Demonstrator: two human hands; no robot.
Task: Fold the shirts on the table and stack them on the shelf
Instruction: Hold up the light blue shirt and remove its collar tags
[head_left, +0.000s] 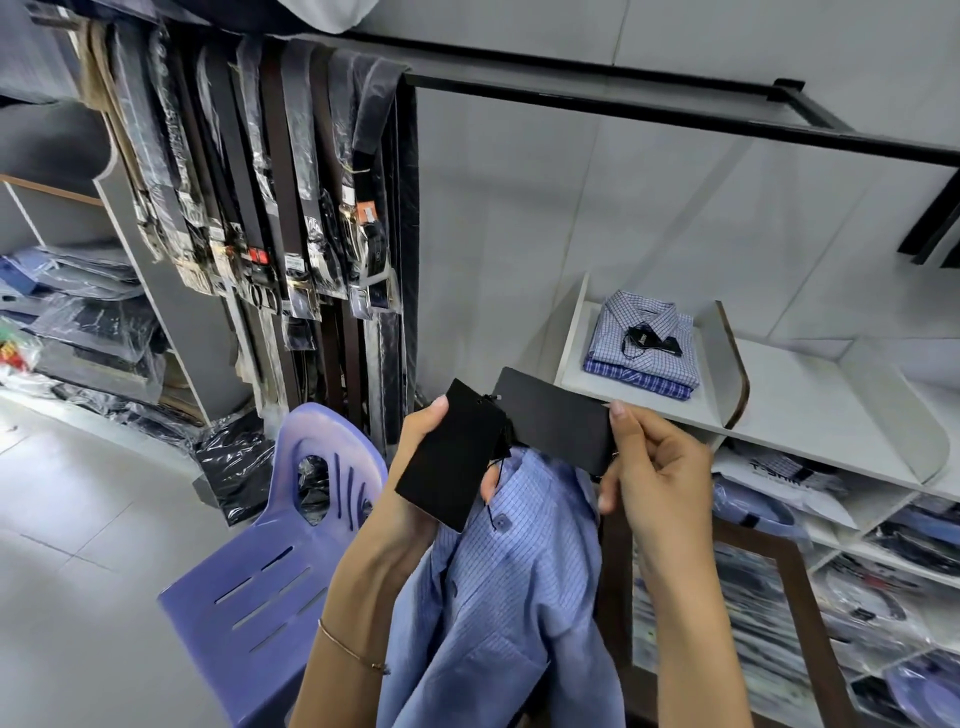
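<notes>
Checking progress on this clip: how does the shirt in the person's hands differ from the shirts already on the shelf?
The held shirt hangs unfolded and bunched; the shelf shirts lie folded flat in a stack. The held shirt's black tags are gripped by the left hand and right hand; the top shelf shirt's tags rest loose on it. Both are blue checked button-up shirts.
</notes>
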